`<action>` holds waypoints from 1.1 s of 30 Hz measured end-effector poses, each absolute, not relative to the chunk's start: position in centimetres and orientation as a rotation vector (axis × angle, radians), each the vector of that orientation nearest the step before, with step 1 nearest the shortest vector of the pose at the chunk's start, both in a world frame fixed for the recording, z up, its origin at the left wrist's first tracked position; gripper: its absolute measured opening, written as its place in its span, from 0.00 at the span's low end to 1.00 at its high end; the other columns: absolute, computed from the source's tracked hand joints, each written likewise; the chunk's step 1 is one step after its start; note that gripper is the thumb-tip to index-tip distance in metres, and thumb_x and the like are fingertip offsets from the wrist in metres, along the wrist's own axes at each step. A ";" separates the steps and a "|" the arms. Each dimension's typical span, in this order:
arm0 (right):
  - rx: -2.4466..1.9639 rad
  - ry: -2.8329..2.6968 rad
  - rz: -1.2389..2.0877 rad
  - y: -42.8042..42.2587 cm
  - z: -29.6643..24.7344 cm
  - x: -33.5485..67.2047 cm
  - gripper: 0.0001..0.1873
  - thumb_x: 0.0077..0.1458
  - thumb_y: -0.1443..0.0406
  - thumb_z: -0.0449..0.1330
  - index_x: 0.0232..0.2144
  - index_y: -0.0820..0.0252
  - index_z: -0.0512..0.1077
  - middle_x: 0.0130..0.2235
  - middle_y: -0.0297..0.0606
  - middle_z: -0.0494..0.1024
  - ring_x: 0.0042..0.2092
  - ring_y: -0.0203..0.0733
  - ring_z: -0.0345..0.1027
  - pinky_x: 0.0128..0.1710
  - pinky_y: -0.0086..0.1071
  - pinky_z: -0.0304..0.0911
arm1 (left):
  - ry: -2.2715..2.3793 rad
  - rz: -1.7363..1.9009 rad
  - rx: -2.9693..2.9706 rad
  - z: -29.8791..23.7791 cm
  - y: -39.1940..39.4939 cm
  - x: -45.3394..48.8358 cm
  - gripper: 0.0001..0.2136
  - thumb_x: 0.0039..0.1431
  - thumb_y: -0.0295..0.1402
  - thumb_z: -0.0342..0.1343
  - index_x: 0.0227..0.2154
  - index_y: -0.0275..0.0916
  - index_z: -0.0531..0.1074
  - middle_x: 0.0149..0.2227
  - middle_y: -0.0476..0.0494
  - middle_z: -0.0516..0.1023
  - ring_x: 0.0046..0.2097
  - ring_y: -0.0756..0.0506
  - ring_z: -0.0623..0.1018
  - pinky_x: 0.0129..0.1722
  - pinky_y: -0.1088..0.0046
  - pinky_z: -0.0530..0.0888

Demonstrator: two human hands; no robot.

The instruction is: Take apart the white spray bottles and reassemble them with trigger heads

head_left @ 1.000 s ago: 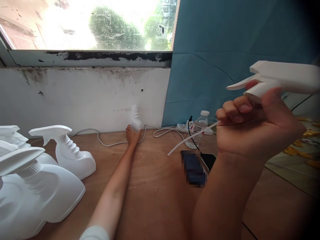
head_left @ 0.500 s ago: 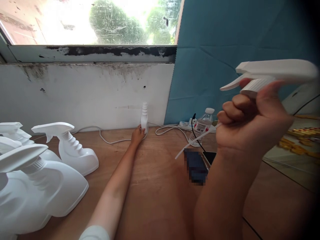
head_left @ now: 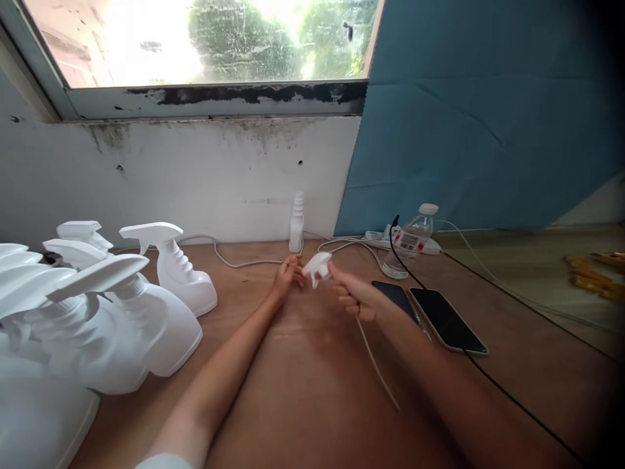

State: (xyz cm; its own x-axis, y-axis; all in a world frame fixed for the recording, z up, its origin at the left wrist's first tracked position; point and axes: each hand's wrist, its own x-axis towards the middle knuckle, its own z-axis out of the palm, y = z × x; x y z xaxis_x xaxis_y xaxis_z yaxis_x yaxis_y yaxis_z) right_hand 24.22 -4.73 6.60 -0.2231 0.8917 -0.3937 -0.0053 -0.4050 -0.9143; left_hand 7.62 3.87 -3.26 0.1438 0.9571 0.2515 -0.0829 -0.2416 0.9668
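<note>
My right hand is closed around a white trigger spray head, whose nozzle end points left. A thin dip tube hangs below that hand and slants down to the right. My left hand is just left of the spray head, fingers loosely bent and apart, with nothing seen in it. Whether its fingertips touch the spray head I cannot tell. Behind both hands, a white bottle with a ribbed neck stands upright by the wall, without a spray head.
Several white bottles with spray heads crowd the left side of the wooden table. At the right are a clear water bottle, two phones, one of them a black-screened phone, and cables. A window is above the wall.
My right hand has brought the spray head down and left, from high at the right to beside my left hand. My left hand has let go of the bottle, which stands by the wall.
</note>
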 end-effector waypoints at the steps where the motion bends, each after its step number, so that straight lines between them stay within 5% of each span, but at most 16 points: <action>1: -1.378 -1.139 1.739 -5.2 5.3 23.9 0.24 0.56 0.45 0.57 0.29 0.60 0.66 0.15 0.19 0.45 0.15 0.24 0.30 0.10 0.19 0.29 | 0.868 1.236 1.389 -3.2 2.7 7.6 0.36 0.55 0.64 0.41 0.46 0.34 0.71 0.33 0.39 0.77 0.27 0.46 0.76 0.25 0.71 0.71; 6: -1.343 -1.260 1.607 -7.6 2.0 22.6 0.25 0.52 0.43 0.58 0.27 0.60 0.68 0.16 0.23 0.55 0.17 0.24 0.40 0.15 0.17 0.38 | 0.808 1.095 1.297 -3.1 -1.5 6.8 0.29 0.40 0.57 0.64 0.32 0.33 0.73 0.24 0.46 0.74 0.22 0.50 0.73 0.22 0.76 0.69; 9: -1.393 -1.267 1.321 -7.8 1.3 23.3 0.22 0.51 0.46 0.60 0.29 0.59 0.69 0.19 0.29 0.64 0.19 0.29 0.54 0.17 0.22 0.50 | 0.832 1.122 1.203 -3.1 -2.7 5.8 0.27 0.42 0.57 0.63 0.33 0.35 0.71 0.23 0.49 0.73 0.21 0.52 0.71 0.19 0.78 0.66; 12: -1.491 -1.255 0.988 -8.4 1.0 26.0 0.20 0.47 0.51 0.64 0.35 0.60 0.71 0.33 0.43 0.76 0.33 0.42 0.71 0.29 0.32 0.66 | 0.830 1.136 1.127 -3.0 -3.6 4.7 0.28 0.43 0.59 0.61 0.33 0.36 0.69 0.22 0.50 0.72 0.19 0.52 0.70 0.17 0.79 0.65; 15: -1.599 -1.278 0.613 -10.6 0.8 29.9 0.22 0.49 0.54 0.62 0.43 0.61 0.72 0.48 0.50 0.75 0.47 0.52 0.69 0.46 0.41 0.65 | 0.823 1.149 1.077 -2.9 -4.2 4.1 0.28 0.42 0.58 0.62 0.32 0.36 0.68 0.22 0.51 0.71 0.19 0.52 0.70 0.16 0.79 0.64; 17: -1.802 -1.484 0.069 -12.6 0.5 32.5 0.20 0.54 0.55 0.54 0.41 0.63 0.74 0.45 0.50 0.76 0.43 0.52 0.70 0.44 0.43 0.65 | 0.821 1.161 1.052 -2.8 -4.4 3.9 0.27 0.41 0.57 0.63 0.31 0.37 0.67 0.22 0.51 0.71 0.19 0.53 0.70 0.15 0.80 0.62; 20: -2.089 -1.611 -0.280 -15.3 -0.4 35.2 0.20 0.59 0.60 0.47 0.43 0.62 0.75 0.41 0.49 0.77 0.34 0.49 0.71 0.32 0.39 0.63 | 0.818 1.172 1.024 -2.8 -4.4 3.8 0.27 0.39 0.55 0.65 0.31 0.37 0.66 0.23 0.52 0.70 0.19 0.54 0.69 0.14 0.81 0.60; 23: -2.206 -1.725 -0.336 -17.4 -1.7 36.2 0.21 0.59 0.61 0.45 0.42 0.61 0.75 0.40 0.48 0.77 0.29 0.48 0.70 0.25 0.37 0.60 | 0.813 1.175 1.001 -2.7 -4.4 3.8 0.27 0.40 0.55 0.65 0.31 0.37 0.65 0.24 0.52 0.70 0.19 0.54 0.69 0.14 0.81 0.59; 28: -2.055 -1.590 -0.450 -20.0 -3.3 36.0 0.21 0.59 0.54 0.46 0.34 0.61 0.73 0.37 0.48 0.76 0.33 0.51 0.71 0.30 0.40 0.64 | 0.798 1.169 0.984 -2.5 -4.4 3.8 0.27 0.39 0.54 0.66 0.31 0.37 0.65 0.24 0.52 0.70 0.19 0.54 0.70 0.15 0.81 0.59; 33: -1.996 -1.622 -0.416 -21.0 -4.0 36.1 0.29 0.57 0.47 0.46 0.43 0.64 0.73 0.37 0.53 0.76 0.37 0.57 0.73 0.34 0.45 0.68 | 0.788 1.174 0.964 -2.5 -4.4 3.7 0.26 0.39 0.53 0.66 0.31 0.37 0.66 0.24 0.52 0.70 0.19 0.54 0.70 0.15 0.80 0.59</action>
State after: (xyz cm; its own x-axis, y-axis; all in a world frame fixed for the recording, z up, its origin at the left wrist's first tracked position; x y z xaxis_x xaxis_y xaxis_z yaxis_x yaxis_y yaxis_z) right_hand 36.13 -21.02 -4.02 0.2316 0.8054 0.5456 0.9686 -0.1385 -0.2067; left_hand 3.71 -4.42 -2.54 0.2220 0.9749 -0.0155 -0.3835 0.1019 0.9179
